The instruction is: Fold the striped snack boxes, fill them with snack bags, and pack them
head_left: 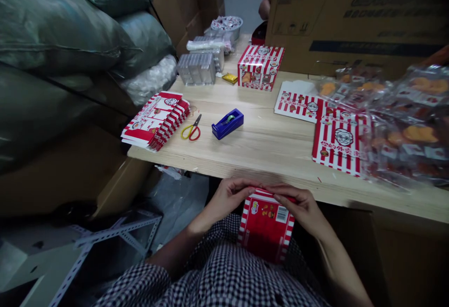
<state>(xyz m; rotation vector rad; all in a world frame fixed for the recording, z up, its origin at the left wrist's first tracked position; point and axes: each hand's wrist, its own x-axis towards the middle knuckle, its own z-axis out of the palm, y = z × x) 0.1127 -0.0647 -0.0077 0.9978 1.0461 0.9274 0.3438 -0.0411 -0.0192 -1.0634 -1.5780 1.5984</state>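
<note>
Below the table's front edge, both of my hands grip a red box (268, 227) with striped red-and-white borders and a barcode. My left hand (233, 197) pinches its upper left edge, and my right hand (296, 204) pinches the upper right edge. White flap edges show between the fingers at the top. Past the box on the table lie a blue tape dispenser (228, 123) and scissors (191, 129) with one yellow and one red handle. A stack of flat striped cartons (156, 119) is to the left of the scissors.
A finished-looking striped box (260, 67) stands at the back beside clear plastic cases (196, 68) and a gold packet (229, 78). Flat cartons (338, 138) and bagged toy food (414, 129) cover the right side. Large sacks (63, 31) crowd the left; a big cardboard box (358, 21) stands behind.
</note>
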